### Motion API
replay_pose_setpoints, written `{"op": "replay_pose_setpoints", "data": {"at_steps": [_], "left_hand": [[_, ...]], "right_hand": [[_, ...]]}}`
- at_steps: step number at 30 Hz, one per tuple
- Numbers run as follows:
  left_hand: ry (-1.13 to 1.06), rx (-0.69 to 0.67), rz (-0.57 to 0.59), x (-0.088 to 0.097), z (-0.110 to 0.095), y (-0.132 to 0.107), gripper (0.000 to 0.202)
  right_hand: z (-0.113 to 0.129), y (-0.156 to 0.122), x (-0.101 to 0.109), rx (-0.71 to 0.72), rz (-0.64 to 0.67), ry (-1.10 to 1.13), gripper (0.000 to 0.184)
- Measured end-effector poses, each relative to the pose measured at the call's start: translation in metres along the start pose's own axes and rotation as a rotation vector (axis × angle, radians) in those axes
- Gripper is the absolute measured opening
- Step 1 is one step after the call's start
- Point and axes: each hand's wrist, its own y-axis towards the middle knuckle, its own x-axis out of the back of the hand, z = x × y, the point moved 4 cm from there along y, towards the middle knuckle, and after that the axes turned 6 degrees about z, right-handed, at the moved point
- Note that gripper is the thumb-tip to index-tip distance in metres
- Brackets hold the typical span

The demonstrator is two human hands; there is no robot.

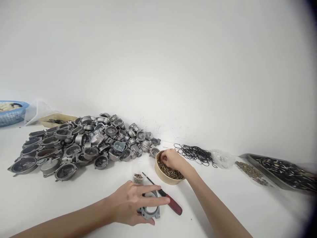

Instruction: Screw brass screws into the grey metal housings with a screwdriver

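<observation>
My left hand point(135, 203) grips a grey cast-metal housing point(148, 215) with a round opening, low on the table. Two fingers stretch across its top, and the thumb lies along its near side. Just beyond the housing, a screwdriver point(174, 204) with a red and black handle lies slantwise, its shaft pointing away to the left. My right hand point(173, 159) reaches into a round cream bowl point(166, 178) of small brass-coloured screws point(170, 172). Its fingers are curled together at the far left rim; their tips, and anything pinched there, are hidden.
A large heap of grey metal housings point(99, 138) covers the left side. Nearer stands a small clear cup point(138, 178) of screws. Rightward lie black rubber rings point(195, 154), a clear plastic bag point(223, 159), loose small parts point(251, 172) and a dark tray point(250, 160). A blue basket point(13, 116) stands far left.
</observation>
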Motion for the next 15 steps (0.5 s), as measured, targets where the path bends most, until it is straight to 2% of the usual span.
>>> {"op": "replay_pose_setpoints", "data": {"at_steps": [5,8,12,15], "left_hand": [[-0.064,-0.013,0.019,0.003,-0.014,-0.005,0.071],[-0.123,0.034,0.040,0.004,-0.016,-0.005,0.072],[-0.149,0.186,0.118,0.000,-0.009,-0.006,0.078],[-0.149,0.212,0.125,-0.001,-0.006,-0.007,0.082]], "right_hand": [[-0.001,0.004,-0.002,0.013,0.005,-0.065,0.021],[0.000,0.003,0.001,0.043,0.000,-0.063,0.018],[0.001,-0.001,0.012,0.066,-0.003,0.033,0.017],[0.001,-0.009,0.027,0.074,-0.026,0.206,0.022]]}}
